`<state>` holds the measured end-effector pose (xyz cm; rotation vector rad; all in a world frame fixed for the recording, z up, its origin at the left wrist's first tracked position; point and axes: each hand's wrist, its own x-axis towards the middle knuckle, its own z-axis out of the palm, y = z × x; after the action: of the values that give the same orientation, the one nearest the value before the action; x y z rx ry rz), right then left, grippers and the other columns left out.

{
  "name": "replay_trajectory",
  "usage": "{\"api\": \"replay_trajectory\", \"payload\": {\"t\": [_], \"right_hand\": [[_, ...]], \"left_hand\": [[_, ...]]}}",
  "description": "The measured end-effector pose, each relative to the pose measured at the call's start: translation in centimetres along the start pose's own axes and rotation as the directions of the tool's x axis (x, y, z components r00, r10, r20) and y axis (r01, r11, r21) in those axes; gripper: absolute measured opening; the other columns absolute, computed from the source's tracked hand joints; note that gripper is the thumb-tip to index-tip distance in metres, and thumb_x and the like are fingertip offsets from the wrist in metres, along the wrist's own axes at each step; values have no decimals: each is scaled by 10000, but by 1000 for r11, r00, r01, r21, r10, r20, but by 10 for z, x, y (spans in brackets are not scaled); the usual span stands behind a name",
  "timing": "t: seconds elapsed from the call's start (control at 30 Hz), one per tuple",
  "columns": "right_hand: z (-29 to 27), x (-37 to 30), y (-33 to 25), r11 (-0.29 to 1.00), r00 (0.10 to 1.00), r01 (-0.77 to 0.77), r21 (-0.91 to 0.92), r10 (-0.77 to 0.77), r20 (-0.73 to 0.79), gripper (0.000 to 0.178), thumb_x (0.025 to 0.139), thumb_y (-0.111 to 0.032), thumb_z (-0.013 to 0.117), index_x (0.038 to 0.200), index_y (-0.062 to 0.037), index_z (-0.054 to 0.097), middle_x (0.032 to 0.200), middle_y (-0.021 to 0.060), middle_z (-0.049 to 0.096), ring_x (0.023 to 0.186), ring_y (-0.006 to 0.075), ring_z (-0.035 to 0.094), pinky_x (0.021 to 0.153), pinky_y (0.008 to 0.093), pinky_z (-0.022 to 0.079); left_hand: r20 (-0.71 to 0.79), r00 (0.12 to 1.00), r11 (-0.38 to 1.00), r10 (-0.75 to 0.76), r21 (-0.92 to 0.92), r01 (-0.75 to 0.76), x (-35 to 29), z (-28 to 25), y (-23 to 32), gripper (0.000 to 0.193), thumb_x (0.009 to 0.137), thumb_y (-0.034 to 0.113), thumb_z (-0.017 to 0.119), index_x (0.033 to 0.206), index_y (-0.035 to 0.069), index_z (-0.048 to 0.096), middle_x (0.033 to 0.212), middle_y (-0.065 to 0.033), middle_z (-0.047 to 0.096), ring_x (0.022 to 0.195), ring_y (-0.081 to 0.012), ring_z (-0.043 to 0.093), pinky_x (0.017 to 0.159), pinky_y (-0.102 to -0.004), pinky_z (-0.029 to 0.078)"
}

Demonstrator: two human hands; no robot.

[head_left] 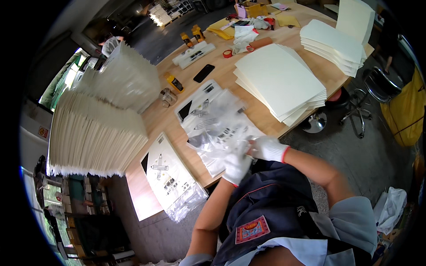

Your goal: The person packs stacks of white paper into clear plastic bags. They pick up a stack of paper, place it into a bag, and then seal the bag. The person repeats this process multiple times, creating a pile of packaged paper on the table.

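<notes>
Left hand (238,166) and right hand (269,148) touch plastic bag (222,136); wooden table (217,61), grey floor (326,138).

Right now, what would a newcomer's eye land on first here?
Probably the tall stacks of pale sheets on the left of the table. Next come the white-gloved left hand and right hand, close together at printed clear plastic by the near edge. The big white pile lies beyond them, toward the right.
</notes>
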<state>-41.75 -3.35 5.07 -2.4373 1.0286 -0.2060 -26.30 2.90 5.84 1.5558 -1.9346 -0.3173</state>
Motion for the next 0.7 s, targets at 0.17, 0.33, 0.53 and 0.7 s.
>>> {"api": "replay_trajectory", "payload": {"t": [0.17, 0.33, 0.53, 0.7], "right_hand": [[-40, -22, 58, 933, 736, -82, -350, -181, -653, 272, 751, -76, 584, 1014, -147, 597, 1031, 30, 586, 959, 259, 545, 789, 404, 450], [-53, -20, 98, 911, 836, -105, -398, -136, -532, 275, 792, -247, 616, 1052, -161, 625, 1034, 17, 616, 950, 227, 579, 816, 371, 472], [-61, -15, 112, 911, 853, -45, -411, -179, -490, 199, 860, -260, 517, 1013, -175, 611, 980, 36, 639, 908, 208, 618, 725, 356, 511], [-83, -14, 102, 888, 846, -64, -456, -195, -496, 127, 838, -220, 544, 933, -163, 607, 855, 31, 639, 790, 216, 625, 672, 349, 506]], "left_hand": [[49, 961, 903, -272, -331, 273, 0, 3, -34, 190, 900, 135, 567, 1080, 113, 624, 753, -174, 635, 687, -256, 653, 609, -334, 474], [99, 979, 900, -177, -386, 202, 12, 10, -16, 199, 910, 124, 553, 1093, 103, 628, 725, -149, 616, 614, -202, 600, 609, -308, 468], [247, 960, 778, -128, -575, 252, 34, 14, -13, 243, 908, 55, 505, 1132, 24, 595, 1006, -125, 658, 823, -146, 644, 677, -278, 496], [200, 972, 743, 121, -668, 45, 60, 35, -5, 324, 945, 139, 493, 1232, -7, 522, 1148, -104, 624, 804, -124, 613, 724, -286, 512]]}}
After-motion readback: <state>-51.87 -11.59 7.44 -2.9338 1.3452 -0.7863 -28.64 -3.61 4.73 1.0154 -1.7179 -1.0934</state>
